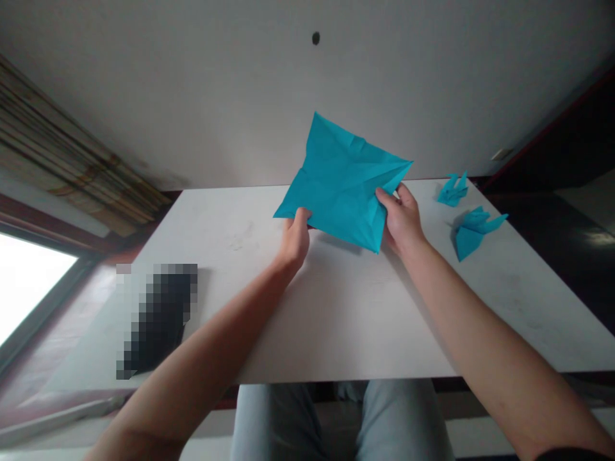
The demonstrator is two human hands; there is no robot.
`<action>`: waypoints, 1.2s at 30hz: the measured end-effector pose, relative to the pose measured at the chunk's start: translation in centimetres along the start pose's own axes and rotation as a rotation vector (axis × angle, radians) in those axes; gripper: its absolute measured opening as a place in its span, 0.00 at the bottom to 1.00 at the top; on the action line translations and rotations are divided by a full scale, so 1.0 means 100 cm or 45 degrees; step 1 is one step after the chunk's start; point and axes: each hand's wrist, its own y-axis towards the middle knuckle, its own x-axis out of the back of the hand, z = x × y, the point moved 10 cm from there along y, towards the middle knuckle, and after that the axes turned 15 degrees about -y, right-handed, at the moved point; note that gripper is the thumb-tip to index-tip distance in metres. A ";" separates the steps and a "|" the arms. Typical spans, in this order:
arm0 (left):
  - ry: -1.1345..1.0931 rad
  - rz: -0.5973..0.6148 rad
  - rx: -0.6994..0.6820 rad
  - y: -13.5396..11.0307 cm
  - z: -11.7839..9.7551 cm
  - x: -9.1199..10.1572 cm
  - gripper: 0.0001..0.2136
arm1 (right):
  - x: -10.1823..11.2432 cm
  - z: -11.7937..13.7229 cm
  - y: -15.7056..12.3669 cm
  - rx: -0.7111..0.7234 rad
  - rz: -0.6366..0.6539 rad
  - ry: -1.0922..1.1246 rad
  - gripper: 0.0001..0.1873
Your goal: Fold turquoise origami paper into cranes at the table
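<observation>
A creased square sheet of turquoise paper (pixel 339 179) is held up above the white table (pixel 336 307), tilted with one corner pointing up. My left hand (pixel 294 240) pinches its lower left corner. My right hand (pixel 401 218) grips its right side, with the thumb on the front of the sheet. Both hands are closed on the paper and hover just over the table's far half.
Two folded turquoise paper figures lie at the table's right: a small one (pixel 452 191) near the far edge and a larger one (pixel 473 230) closer in. A dark pixelated object (pixel 156 317) lies at the front left. A window (pixel 29 288) is at left, a pale wall behind.
</observation>
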 end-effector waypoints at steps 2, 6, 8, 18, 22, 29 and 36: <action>-0.059 0.006 0.045 -0.003 -0.001 -0.005 0.08 | 0.008 -0.006 0.004 0.004 -0.027 -0.031 0.31; -0.123 0.044 0.070 -0.006 -0.004 -0.010 0.19 | 0.028 -0.022 0.010 -0.050 -0.198 -0.020 0.31; -0.096 0.034 0.065 -0.005 -0.005 -0.007 0.23 | 0.036 -0.026 0.012 -0.062 -0.282 0.004 0.31; 0.043 0.225 0.149 -0.001 -0.001 -0.009 0.36 | 0.054 -0.014 0.019 0.060 -0.333 -0.089 0.33; 0.358 0.361 0.086 -0.010 -0.010 -0.020 0.41 | 0.053 -0.013 0.022 0.053 -0.296 -0.012 0.33; 0.512 0.382 0.038 -0.013 -0.032 -0.019 0.27 | 0.040 0.007 0.015 0.074 -0.164 -0.102 0.28; 0.556 0.137 -0.199 -0.005 -0.055 -0.004 0.26 | 0.026 0.033 -0.001 0.194 -0.088 -0.302 0.27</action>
